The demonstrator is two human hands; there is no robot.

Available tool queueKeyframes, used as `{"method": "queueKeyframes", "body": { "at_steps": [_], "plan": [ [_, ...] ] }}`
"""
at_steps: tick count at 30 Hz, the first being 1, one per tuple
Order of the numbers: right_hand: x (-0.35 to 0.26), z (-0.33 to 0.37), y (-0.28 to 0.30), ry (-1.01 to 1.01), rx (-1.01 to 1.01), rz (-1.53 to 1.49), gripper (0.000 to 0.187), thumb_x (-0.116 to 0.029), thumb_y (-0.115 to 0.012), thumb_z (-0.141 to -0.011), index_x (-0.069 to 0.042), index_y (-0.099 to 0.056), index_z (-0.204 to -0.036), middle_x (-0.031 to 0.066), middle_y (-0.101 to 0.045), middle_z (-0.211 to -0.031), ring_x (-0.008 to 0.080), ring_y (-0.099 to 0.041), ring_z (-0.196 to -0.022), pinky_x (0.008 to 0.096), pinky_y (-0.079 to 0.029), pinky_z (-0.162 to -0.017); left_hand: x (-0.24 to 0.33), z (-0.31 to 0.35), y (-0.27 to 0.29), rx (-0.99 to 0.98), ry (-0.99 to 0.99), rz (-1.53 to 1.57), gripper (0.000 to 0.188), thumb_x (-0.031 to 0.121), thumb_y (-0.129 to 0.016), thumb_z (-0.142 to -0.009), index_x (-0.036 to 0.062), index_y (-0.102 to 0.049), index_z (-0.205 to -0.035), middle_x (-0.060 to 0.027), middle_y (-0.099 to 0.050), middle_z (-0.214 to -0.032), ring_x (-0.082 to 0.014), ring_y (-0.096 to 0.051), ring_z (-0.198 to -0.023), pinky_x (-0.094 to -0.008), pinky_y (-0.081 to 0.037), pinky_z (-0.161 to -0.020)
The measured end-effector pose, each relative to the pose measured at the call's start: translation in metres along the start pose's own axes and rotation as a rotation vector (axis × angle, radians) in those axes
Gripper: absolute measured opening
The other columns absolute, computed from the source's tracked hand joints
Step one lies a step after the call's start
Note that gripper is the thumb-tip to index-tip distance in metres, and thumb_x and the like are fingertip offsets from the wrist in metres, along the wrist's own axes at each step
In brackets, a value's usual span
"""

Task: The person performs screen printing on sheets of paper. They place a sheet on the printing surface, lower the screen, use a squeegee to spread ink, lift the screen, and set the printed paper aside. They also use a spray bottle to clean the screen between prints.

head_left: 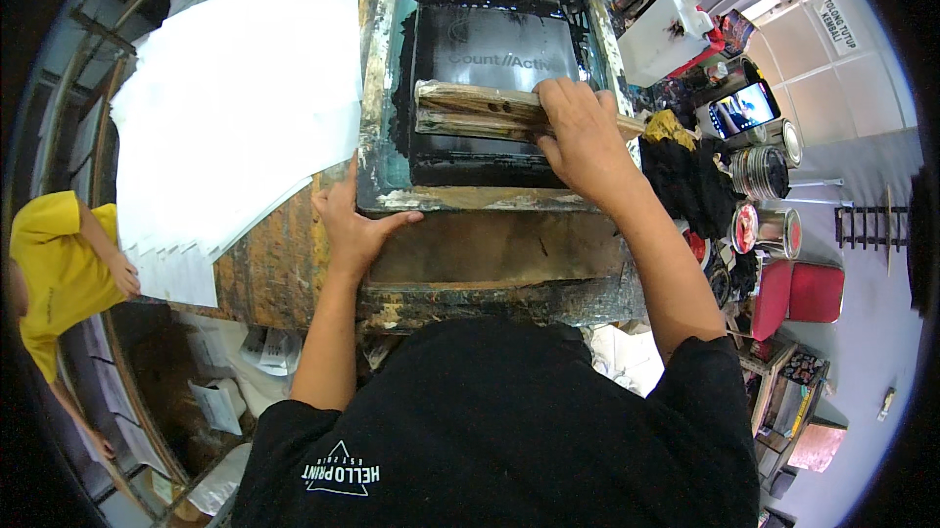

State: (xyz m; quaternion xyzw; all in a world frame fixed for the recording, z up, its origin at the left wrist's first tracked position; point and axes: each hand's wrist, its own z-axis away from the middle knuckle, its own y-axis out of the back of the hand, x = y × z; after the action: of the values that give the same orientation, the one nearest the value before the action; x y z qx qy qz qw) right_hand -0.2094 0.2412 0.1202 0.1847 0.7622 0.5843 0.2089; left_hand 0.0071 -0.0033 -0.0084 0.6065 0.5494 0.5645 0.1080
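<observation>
Right hand (586,139) grasping one wooden squeegee (472,109) over one screen-printing frame (480,199); left hand (353,227) spread, touching frame's near-left corner.

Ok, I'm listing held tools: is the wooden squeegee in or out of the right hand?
In: the right hand grips the wooden squeegee toward its right end, over the black screen.

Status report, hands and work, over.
Right hand gripping wooden squeegee over dark-inked screen. Left hand at near left corner of frame. Paper stack left of frame.
</observation>
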Motion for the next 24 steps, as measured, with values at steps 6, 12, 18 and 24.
{"method": "queueKeyframes", "body": {
  "at_steps": [6,12,18,24],
  "plan": [
    [0.009,-0.019,-0.017,0.009,0.06,0.146,0.039,-0.007,-0.069,-0.081,-0.01,-0.052,-0.115,0.0097,-0.054,-0.106,0.0292,-0.055,-0.106,0.0509,-0.036,-0.093,-0.005,-0.007,-0.004,0.006,-0.048,0.025,0.123,0.063,-0.094,-0.052,0.0034,-0.051,-0.151,-0.0079,-0.07,-0.1,-0.028,-0.056,-0.097,-0.0464,-0.032,-0.102],
    [0.095,-0.145,-0.079,-0.004,0.309,0.282,0.039,-0.01,-0.073,-0.082,-0.011,-0.053,-0.116,0.0075,-0.058,-0.106,0.0294,-0.056,-0.107,0.0502,-0.036,-0.094,0.0,-0.007,0.002,-0.024,-0.013,0.065,0.123,0.059,-0.095,-0.053,0.0033,-0.049,-0.152,-0.0075,-0.069,-0.101,-0.0281,-0.052,-0.1,-0.0434,-0.035,-0.098],
    [0.148,-0.231,-0.125,0.017,0.372,0.362,0.025,-0.008,-0.056,-0.093,-0.012,-0.056,-0.117,0.0041,-0.062,-0.109,0.0266,-0.061,-0.108,0.0587,-0.039,-0.097,-0.001,-0.009,0.003,-0.039,-0.045,0.082,0.131,0.068,-0.09,-0.049,-0.0033,-0.047,-0.151,-0.0053,-0.066,-0.098,-0.0253,-0.053,-0.094,-0.0417,-0.035,-0.093],
    [0.158,-0.252,-0.142,-0.012,0.312,0.37,0.046,-0.011,-0.071,-0.084,-0.011,-0.053,-0.126,0.0057,-0.061,-0.112,0.0275,-0.06,-0.111,0.0559,-0.038,-0.097,-0.002,-0.004,0.0,-0.025,-0.014,0.067,0.132,0.068,-0.09,-0.047,-0.0033,-0.048,-0.151,-0.004,-0.066,-0.099,-0.0269,-0.048,-0.094,-0.042,-0.036,-0.092]
  ]
}}
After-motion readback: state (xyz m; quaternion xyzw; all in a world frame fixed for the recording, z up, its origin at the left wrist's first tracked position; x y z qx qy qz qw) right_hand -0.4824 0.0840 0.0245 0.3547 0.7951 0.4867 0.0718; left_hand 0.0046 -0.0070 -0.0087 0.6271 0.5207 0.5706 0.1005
